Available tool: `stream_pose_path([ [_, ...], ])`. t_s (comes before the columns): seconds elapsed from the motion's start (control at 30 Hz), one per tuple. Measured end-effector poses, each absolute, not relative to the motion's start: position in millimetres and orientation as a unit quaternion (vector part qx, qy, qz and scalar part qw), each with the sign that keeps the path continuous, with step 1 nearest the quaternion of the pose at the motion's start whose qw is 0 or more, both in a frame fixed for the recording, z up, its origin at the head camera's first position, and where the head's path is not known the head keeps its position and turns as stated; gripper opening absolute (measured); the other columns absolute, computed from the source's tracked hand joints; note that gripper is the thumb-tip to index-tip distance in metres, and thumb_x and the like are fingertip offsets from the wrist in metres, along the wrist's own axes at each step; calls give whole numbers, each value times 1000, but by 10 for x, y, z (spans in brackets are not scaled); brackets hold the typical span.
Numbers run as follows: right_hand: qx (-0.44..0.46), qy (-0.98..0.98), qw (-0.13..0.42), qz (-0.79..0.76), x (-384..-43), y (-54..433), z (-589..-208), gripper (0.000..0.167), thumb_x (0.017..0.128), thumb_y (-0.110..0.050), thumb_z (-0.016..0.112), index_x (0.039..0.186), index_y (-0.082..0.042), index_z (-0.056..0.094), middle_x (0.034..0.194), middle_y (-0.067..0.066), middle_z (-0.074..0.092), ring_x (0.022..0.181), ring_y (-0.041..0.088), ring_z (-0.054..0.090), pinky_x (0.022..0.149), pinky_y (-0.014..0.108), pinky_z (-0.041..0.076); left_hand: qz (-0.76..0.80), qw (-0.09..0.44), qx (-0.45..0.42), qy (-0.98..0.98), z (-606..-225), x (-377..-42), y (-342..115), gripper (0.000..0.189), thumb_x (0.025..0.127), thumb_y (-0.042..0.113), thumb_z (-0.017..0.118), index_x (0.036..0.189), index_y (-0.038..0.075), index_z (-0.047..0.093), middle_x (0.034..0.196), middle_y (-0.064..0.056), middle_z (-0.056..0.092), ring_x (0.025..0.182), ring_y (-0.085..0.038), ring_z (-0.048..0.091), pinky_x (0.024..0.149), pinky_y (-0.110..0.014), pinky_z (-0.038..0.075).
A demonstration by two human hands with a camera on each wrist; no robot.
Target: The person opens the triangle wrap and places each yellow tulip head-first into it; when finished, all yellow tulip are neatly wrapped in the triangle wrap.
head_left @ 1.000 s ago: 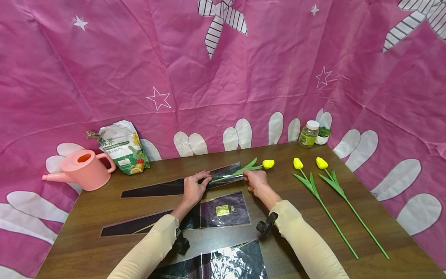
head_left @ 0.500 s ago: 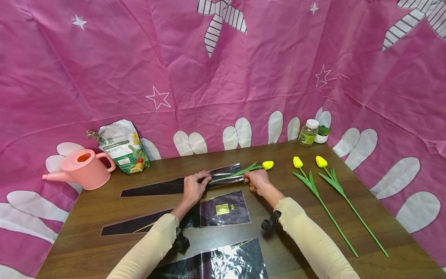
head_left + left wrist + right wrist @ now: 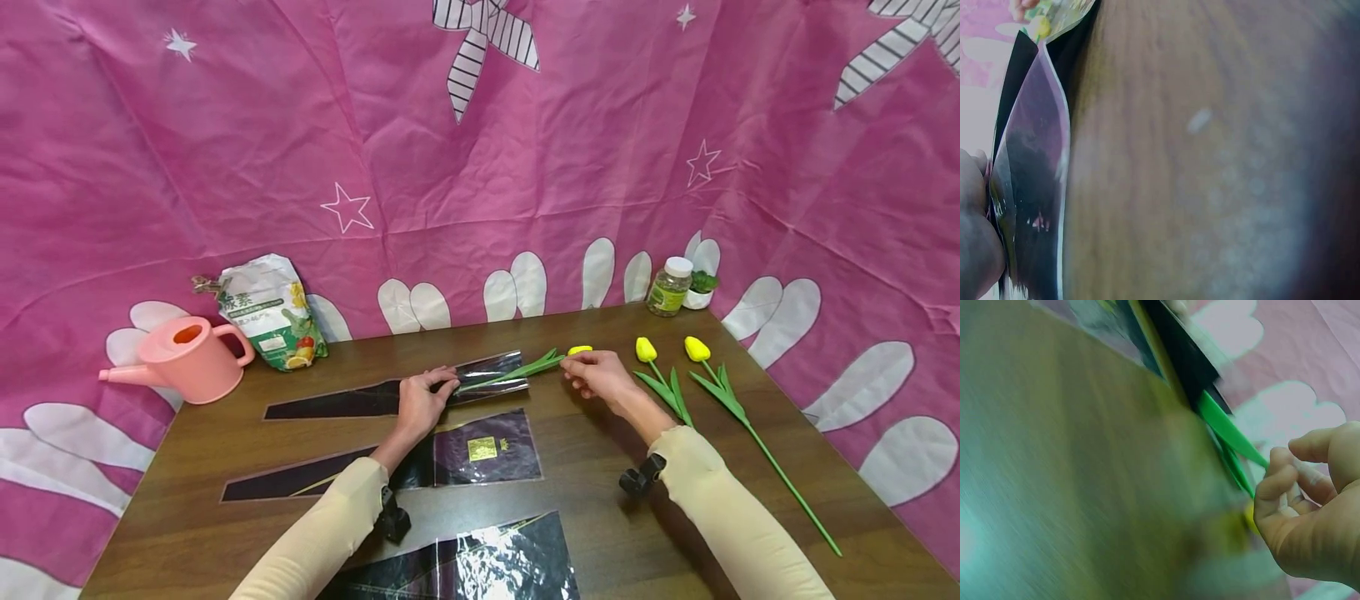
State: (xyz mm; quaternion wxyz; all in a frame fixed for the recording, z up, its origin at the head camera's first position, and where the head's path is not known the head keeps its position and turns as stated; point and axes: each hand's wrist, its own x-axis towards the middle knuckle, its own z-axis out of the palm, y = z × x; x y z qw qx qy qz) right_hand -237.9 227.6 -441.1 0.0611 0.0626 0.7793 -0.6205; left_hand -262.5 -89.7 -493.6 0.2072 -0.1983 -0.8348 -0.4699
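Observation:
In the head view a yellow tulip lies with its green stem inside a black and clear flower sleeve at the back of the table. My left hand pinches the sleeve around the stem. In the left wrist view the sleeve's edges gape apart. My right hand is beside the tulip's leaf tips and partly covers its yellow head. Its fingers are loosely bent, with a gap between thumb and forefinger in the right wrist view, where the leaves pass behind the fingers.
Two more tulips, a nearer one and a farther one, lie at right. Another sleeve and a shiny one lie in front. A pink watering can, fertilizer bag, jar and potted plant line the back.
My right hand has let go of the sleeve's mouth and moved right, to the tulip's head. My left hand keeps its place on the sleeve.

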Motion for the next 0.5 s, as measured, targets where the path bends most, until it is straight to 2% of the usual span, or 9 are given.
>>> stream_pose_path([
  [0.1,58,782,47,-618,-2441,2459,-4350,33,99,-9,62,124,14,59,95,15,68,70,11,60,55,22,49,-468,214,-202,-833,-4946,-2637,-906,8,83,0,80,92,-1,80,99,-11,75,104,-32,69,100,-53,46],
  [0.23,47,797,40,-601,-2516,2612,-4325,36,100,-5,59,130,14,54,113,27,62,82,18,63,62,23,53,-466,221,-205,-832,-4954,-2641,-913,8,83,0,80,91,-1,80,98,-12,75,103,-32,70,99,-55,46],
  [0.4,25,821,27,-570,-2602,2683,-4353,36,98,0,59,130,16,53,119,30,59,88,28,63,68,25,56,-465,226,-206,-831,-4951,-2634,-903,8,82,-1,80,90,-1,80,97,-12,75,101,-31,70,98,-55,47],
  [0.5,20,838,12,-545,-2648,2691,-4366,36,96,4,61,128,17,53,113,28,59,84,26,61,67,25,55,-467,225,-210,-829,-4943,-2628,-896,8,83,0,80,91,-1,80,97,-12,75,102,-32,70,98,-55,47],
])
